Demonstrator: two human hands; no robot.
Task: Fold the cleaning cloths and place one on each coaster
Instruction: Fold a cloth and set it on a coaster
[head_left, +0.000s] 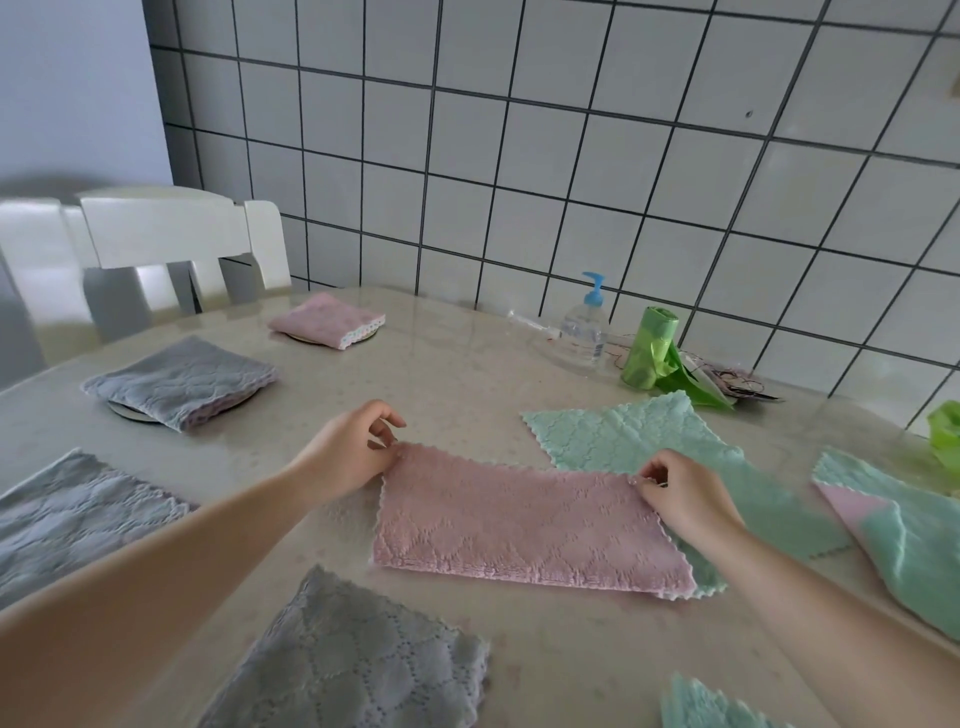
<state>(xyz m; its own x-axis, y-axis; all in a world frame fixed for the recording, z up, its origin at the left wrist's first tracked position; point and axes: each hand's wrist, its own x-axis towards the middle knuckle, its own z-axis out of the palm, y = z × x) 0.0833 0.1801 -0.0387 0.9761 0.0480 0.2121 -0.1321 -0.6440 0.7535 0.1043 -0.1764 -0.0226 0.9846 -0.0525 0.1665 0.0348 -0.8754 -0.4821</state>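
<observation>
Head view: mid-fold – pink cloth (524, 525) doubled lengthwise on table (457, 364), partly over a green cloth (623, 436); left hand (353, 452) and right hand (680, 493) each pinching a far corner. Next, likely: fold across, carry to a free coaster – none seen. Two folded cloths already on coasters (130, 410) far left. Tiled wall (519, 156), white chair (176, 239) behind

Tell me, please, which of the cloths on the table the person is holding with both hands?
The pink cloth, folded in half at centre: left hand and right hand pinch its far corners. The grey and green cloths lie untouched.
</observation>
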